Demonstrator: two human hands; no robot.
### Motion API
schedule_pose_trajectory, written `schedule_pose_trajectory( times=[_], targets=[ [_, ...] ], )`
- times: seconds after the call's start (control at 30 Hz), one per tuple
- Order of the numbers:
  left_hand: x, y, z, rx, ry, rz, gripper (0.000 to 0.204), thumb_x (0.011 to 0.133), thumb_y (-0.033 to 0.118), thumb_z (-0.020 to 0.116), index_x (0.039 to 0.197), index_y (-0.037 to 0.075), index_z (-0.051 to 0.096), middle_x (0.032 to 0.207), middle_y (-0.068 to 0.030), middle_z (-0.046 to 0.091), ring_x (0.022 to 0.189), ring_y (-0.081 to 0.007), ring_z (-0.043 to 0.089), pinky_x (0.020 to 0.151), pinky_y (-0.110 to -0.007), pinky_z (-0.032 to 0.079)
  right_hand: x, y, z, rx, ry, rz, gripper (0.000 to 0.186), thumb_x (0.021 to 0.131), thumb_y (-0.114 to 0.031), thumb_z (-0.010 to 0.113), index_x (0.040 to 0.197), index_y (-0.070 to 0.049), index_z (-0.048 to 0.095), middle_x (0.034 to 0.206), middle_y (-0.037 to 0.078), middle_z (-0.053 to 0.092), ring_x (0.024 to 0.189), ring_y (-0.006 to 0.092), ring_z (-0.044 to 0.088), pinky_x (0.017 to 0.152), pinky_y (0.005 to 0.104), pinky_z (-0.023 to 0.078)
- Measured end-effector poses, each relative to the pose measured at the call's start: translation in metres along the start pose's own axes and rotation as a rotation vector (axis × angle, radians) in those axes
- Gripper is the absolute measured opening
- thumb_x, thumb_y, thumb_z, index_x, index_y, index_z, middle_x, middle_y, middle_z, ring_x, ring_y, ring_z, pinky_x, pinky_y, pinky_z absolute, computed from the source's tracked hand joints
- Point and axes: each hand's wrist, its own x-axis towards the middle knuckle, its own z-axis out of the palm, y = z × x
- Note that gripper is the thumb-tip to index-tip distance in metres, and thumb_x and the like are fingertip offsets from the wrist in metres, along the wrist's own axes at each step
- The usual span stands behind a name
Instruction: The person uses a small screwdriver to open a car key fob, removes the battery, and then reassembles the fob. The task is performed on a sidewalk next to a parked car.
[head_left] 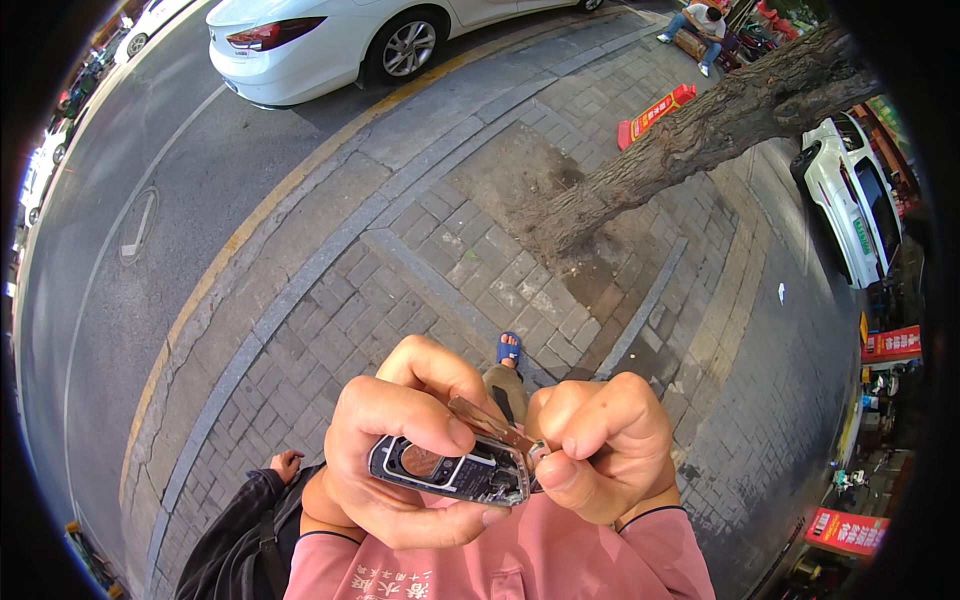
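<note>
An opened car key fob (pixel 462 478) lies in my left hand (pixel 365 415), with the thumb along its upper edge and the fingers beneath. Its black inside faces up and shows a round copper-coloured disc (pixel 420 461) within a pale outline. Along the fob's upper right side, a thin brownish, see-through-looking piece (pixel 492 424) stands at an angle. At the fob's right end, the thumb and forefinger of my right hand (pixel 612 440) pinch a small shiny metal part (pixel 538 452). Whether that part is still joined to the fob is hidden by my fingertips.
Another person's hand (pixel 286 465) and dark sleeve are close on my left. Below my hands a foot in a blue slipper (pixel 508 350) rests on grey paving. A leaning tree trunk (pixel 650 180) rises ahead right; a white car (pixel 340 40) stands along the kerb.
</note>
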Motion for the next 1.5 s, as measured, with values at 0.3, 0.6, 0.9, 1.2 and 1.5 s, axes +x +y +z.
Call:
schedule_pose_trajectory(
  times=[0.3,0.6,0.9,1.2,1.5],
  targets=[
    [0.0,0.0,0.001,0.0,0.021,0.0,0.056,0.067,0.001,0.086,0.11,0.005,0.05,0.106,-0.0198,0.052,0.086,-0.0229,0.066,0.074,-0.034,0.055,0.002,0.003,0.001,0.017,0.015,-0.06,0.02,0.089,0.009,0.064,0.099,-0.001,0.05,0.072,0.007,0.055,0.06,0.0128,0.05,0.063,0.0307,0.049],
    [0.0,0.0,0.001,0.013,0.012,0.002,0.058,0.067,0.002,0.086,0.111,0.006,0.049,0.106,-0.0199,0.052,0.087,-0.0217,0.065,0.075,-0.033,0.055,0.0,-0.002,0.001,-0.04,0.0,0.037,0.025,0.091,-0.001,0.067,0.097,-0.01,0.044,0.076,0.004,0.052,0.062,0.0107,0.045,0.055,0.0284,0.037],
    [-0.003,0.003,0.002,0.008,0.022,-0.027,0.058,0.069,-0.005,0.079,0.115,0.005,0.046,0.11,-0.0229,0.052,0.092,-0.0218,0.064,0.077,-0.033,0.054,0.001,-0.002,0.001,0.003,0.017,0.031,0.022,0.091,0.002,0.065,0.097,-0.007,0.046,0.076,0.005,0.052,0.062,0.01,0.043,0.054,0.027,0.036],
    [-0.003,0.003,0.002,0.024,-0.009,-0.026,0.061,0.069,-0.003,0.082,0.116,0.004,0.044,0.112,-0.0254,0.052,0.092,-0.0223,0.064,0.077,-0.033,0.055,-0.001,0.004,0.0,0.024,0.032,-0.057,0.018,0.089,0.008,0.063,0.098,0.0,0.05,0.079,0.009,0.058,0.061,0.0093,0.048,0.05,0.024,0.037],
    [-0.005,0.001,0.002,0.028,-0.006,0.002,0.062,0.068,-0.002,0.083,0.116,0.004,0.045,0.11,-0.024,0.053,0.092,-0.0216,0.063,0.075,-0.032,0.054,-0.001,0.007,-0.001,0.031,0.039,-0.082,0.019,0.09,0.007,0.063,0.1,-0.001,0.048,0.079,0.009,0.059,0.059,0.0075,0.046,0.05,0.0227,0.035]
  ],
)
